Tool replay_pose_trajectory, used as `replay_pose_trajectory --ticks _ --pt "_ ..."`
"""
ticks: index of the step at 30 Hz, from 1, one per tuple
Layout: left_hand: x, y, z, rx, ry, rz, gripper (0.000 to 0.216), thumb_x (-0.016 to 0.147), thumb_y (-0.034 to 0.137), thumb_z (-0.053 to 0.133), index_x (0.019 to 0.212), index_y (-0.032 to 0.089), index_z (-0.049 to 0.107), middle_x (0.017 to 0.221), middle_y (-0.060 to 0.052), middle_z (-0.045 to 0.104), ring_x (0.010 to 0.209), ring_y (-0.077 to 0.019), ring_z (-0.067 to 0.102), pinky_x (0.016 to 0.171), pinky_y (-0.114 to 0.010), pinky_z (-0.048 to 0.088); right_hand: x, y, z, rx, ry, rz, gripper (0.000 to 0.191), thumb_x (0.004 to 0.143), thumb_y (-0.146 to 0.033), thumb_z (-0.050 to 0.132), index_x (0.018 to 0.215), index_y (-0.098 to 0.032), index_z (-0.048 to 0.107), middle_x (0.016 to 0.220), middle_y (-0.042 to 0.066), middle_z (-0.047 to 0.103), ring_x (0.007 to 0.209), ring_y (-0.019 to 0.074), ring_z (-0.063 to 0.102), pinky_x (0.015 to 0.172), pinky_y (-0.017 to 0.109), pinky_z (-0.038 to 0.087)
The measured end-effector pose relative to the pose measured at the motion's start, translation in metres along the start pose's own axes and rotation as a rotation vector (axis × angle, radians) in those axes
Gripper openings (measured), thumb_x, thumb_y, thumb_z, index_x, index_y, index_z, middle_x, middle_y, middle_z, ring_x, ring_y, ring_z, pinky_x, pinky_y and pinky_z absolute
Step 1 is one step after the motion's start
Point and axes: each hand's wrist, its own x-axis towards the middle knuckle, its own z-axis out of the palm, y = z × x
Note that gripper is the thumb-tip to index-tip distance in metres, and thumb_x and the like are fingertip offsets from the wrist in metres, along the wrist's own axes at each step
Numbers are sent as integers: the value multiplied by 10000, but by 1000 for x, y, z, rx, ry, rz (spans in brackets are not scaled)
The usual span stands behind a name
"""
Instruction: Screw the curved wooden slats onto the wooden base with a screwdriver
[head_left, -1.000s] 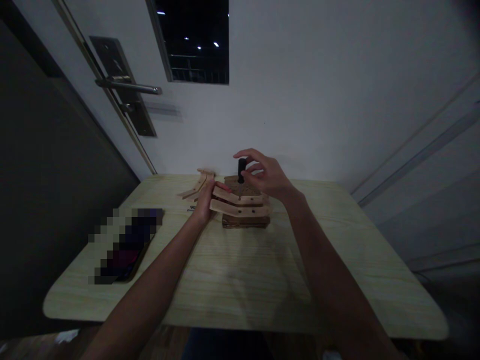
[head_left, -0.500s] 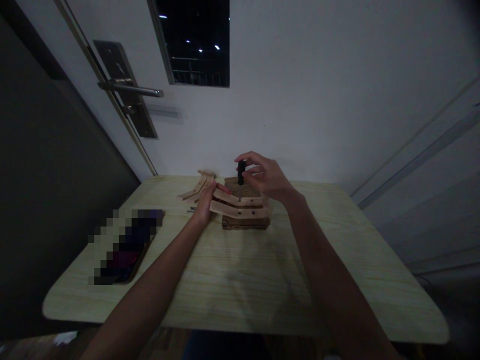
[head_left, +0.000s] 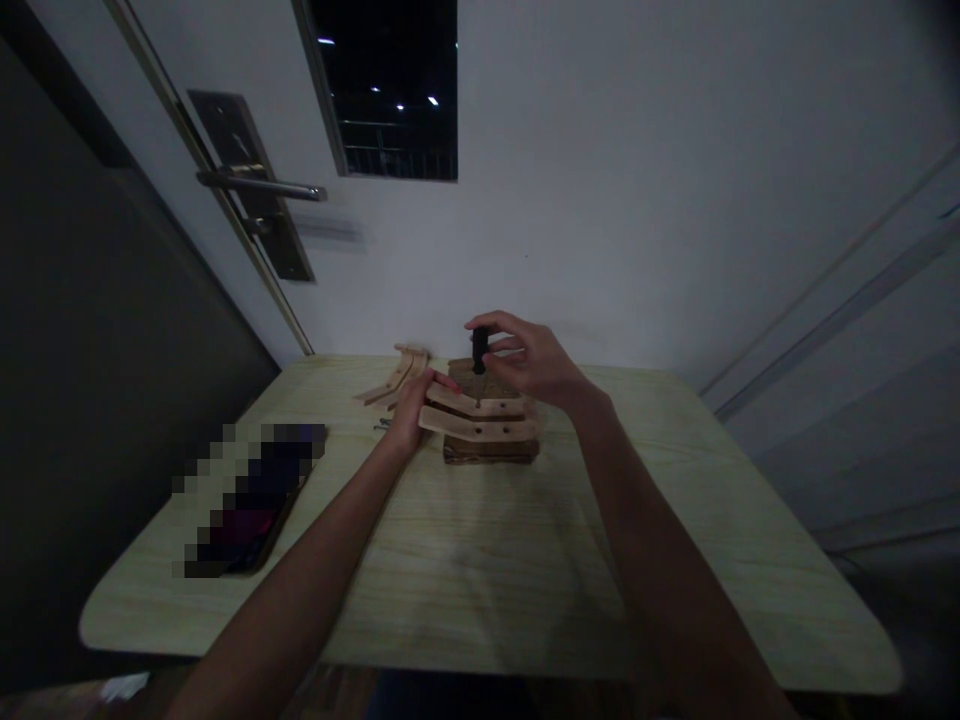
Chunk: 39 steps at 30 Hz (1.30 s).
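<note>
My right hand (head_left: 536, 360) pinches the black handle of a screwdriver (head_left: 480, 350) that stands almost upright. Its thin shaft points down at a hole in the back strip of a bent wooden piece (head_left: 457, 427), made of two pale strips with dark holes. Whether the tip sits in a screw is too small to see. That piece rests on a brown block (head_left: 491, 455), perhaps layered cardboard. On its left end, the fingers of my left hand (head_left: 414, 405) are closed and steady it; part of the grip is hidden.
Behind my left hand lies another bent wooden piece (head_left: 397, 378). Small metal parts (head_left: 382, 424), perhaps screws, are beside my left wrist. A phone (head_left: 274, 500), partly pixelated, lies at the left of the table (head_left: 465, 560). A white door (head_left: 600, 200) with a lever handle (head_left: 262, 186) stands behind.
The view has shifted slightly. My right hand and the screwdriver stay at the same hole, with only a slight shift of the fingers. My left hand keeps its place on the wooden piece.
</note>
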Motion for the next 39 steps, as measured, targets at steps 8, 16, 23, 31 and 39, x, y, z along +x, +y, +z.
replay_pose_trajectory --ticks 8,16,23,31,39 --pt "-2 1 2 -6 -7 10 474 848 603 467 717 188 655 684 -46 675 594 -174 597 574 -287 455 1 -1 -1 -84 -14 3 398 776 -159 581 1169 -216 596 1029 27 649 719 99 609 667 252 568" --pt "-4 8 5 -5 -5 2 467 815 614 481 705 188 641 688 -51 676 633 -190 606 617 -300 471 1 2 3 -13 -32 -35 393 771 -137 560 1155 -211 593 1176 47 628 917 138 637 836 320 566" --pt "0 1 3 -26 3 -26 450 826 593 473 709 191 637 668 -52 667 617 -190 611 583 -296 480 2 2 6 -24 -51 -15 406 767 -138 566 1166 -212 588 1087 33 648 781 109 625 749 281 564" --pt "0 -3 0 -23 1 -21 465 834 609 476 721 194 652 648 -46 665 603 -192 615 577 -299 479 2 3 9 -79 -23 -47 395 772 -162 578 1161 -230 590 1143 42 642 825 127 616 735 273 571" --pt "-5 6 5 -24 11 -21 454 837 581 472 704 183 647 660 -45 677 585 -179 601 567 -291 460 1 3 9 -39 -71 12 471 761 -129 551 1224 -212 546 967 19 635 750 114 623 693 255 548"
